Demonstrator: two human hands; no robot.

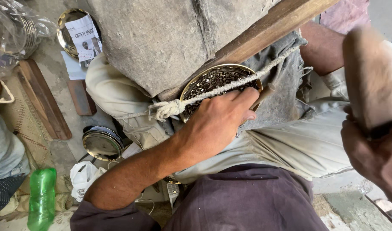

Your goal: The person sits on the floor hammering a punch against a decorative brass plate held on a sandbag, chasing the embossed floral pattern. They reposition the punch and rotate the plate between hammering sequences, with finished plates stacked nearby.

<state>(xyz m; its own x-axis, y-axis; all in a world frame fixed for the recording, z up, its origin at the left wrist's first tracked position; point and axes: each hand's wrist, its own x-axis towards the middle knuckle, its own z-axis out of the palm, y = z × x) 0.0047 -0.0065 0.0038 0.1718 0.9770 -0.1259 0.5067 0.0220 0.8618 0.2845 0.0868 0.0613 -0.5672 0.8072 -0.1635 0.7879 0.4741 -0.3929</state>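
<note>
- Far left, upper corner: clear plastic bag with stacked metal rings inside, crumpled, lying on the floor.
- Just right of it: round brass plate, partly covered by a white rectangular paper label with dark print and a small picture; a pale blue-white sheet tucked beneath.
- Below: two dark wooden slats lying aslant on the floor.
- Bottom left: green plastic bottle on its side, next to a white crumpled bag.
- Above the bag: shiny round metal lid, reflecting light.
- Centre top: grey coarse cloth draped over a knee, with a wooden beam running diagonally to the upper right.
- Centre: knotted pale rope stretched tight across a pierced brass dish, round, gold-rimmed, dark filigree pattern, wedged on the lap under the beam.
- Left hand resting on the lower edge of the dish, fingers curled narrowly and pinching a thin tool shaft against the pattern; tool mostly hidden by the hand.
- Far right: right hand raised and blurred, fingers wrapped tight round a pale wooden mallet, well apart from the dish.
</note>
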